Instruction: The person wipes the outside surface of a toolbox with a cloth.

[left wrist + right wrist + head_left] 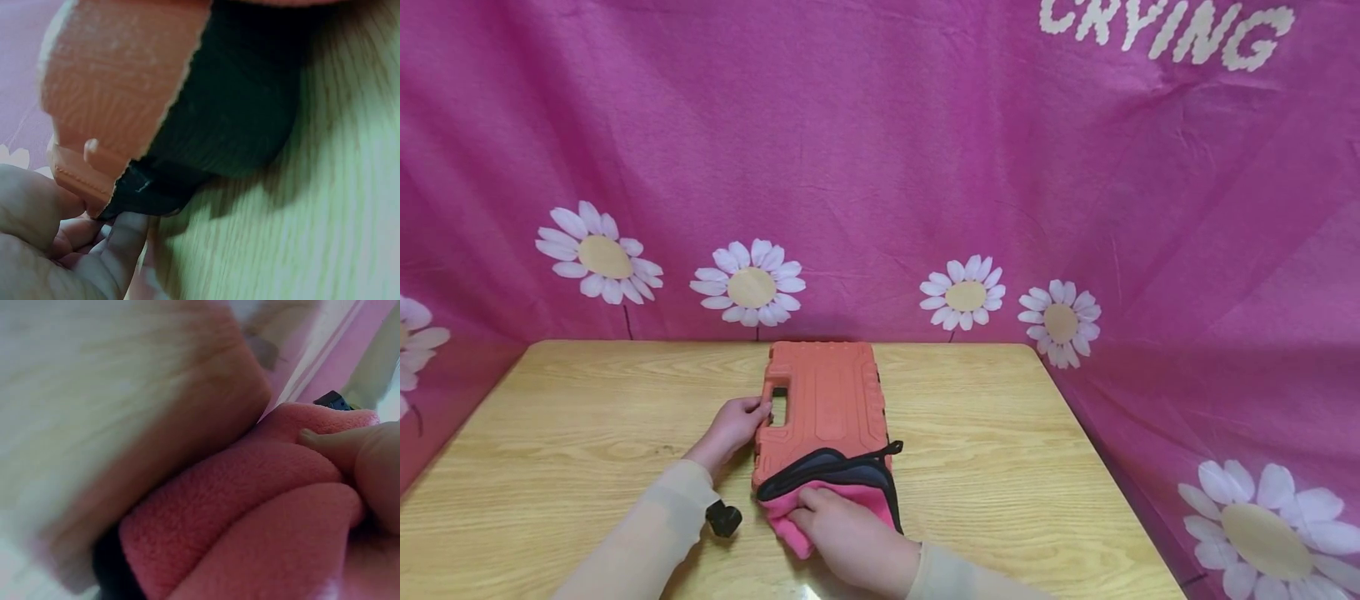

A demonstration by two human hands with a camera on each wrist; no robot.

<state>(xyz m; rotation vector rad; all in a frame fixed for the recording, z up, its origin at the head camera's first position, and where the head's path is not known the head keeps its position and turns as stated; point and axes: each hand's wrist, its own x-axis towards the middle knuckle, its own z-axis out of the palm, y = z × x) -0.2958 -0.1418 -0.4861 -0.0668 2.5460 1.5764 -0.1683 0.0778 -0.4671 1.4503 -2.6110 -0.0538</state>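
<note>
An orange hard plastic case (827,400) lies on the table, its handle on the left side. My left hand (739,423) grips that handle, thumb on top. In the left wrist view the case (119,81) shows an orange upper half and a dark lower half, with my left fingers (125,250) curled under the handle. My right hand (850,533) holds a bunched pink fleecy cloth (786,507) with dark grey backing and black edging, a loop at its corner. The cloth covers the near end of the case. Fleece folds (237,500) bulge beside the right thumb (331,440).
The wood-grain table (587,417) extends on both sides of the case. Behind and to the right hangs a pink-purple curtain (865,167) with daisy prints. A small black device (724,518) sits at the left wrist.
</note>
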